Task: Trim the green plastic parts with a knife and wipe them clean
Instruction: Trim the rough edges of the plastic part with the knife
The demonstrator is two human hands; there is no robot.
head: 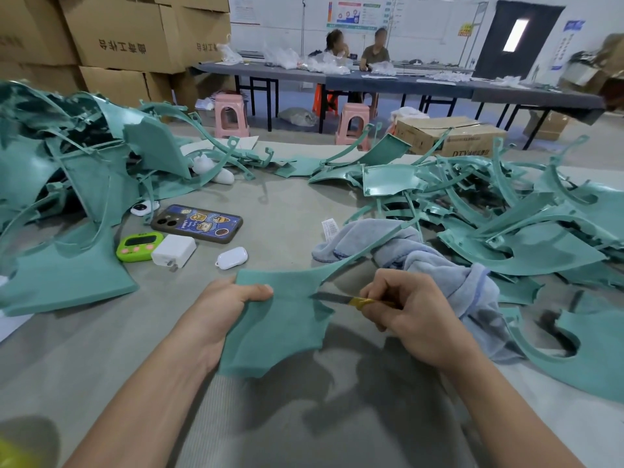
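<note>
**Workpiece.** One green plastic part (277, 327), a flat panel with a long curved arm running toward the upper right, was held just above the grey surface (287, 217) in the lower centre of the frame.

**Left hand.** The left hand (219, 319) gripped the left edge of the panel, with the thumb pressed on its upper face.

**Right hand.** The right hand (405, 312) had its fingers (381, 290) curled tightly round the yellow handle of a knife (341, 299). The blade pointed left, and its tip met a notch on the right edge of the panel.

**Cloth.** A pale blue cloth (439, 265) lay crumpled on the surface just behind the right hand, beneath the curved arm of the part.

**Stock.** A left pile of green parts (67, 184) filled the left side of the frame. A right pile of green parts (506, 224) spread across the right side.

**Other items.** Between the left pile and the workpiece lay these items:
- a phone (197, 222), face down
- a green timer (138, 246)
- a white charger (174, 250), touching the timer
- a white earbud case (232, 257)

In the upper frame stood cardboard boxes (128, 35) at the left, two pink stools (233, 113), and a long dark table (422, 84) with two people seated behind it.
</note>
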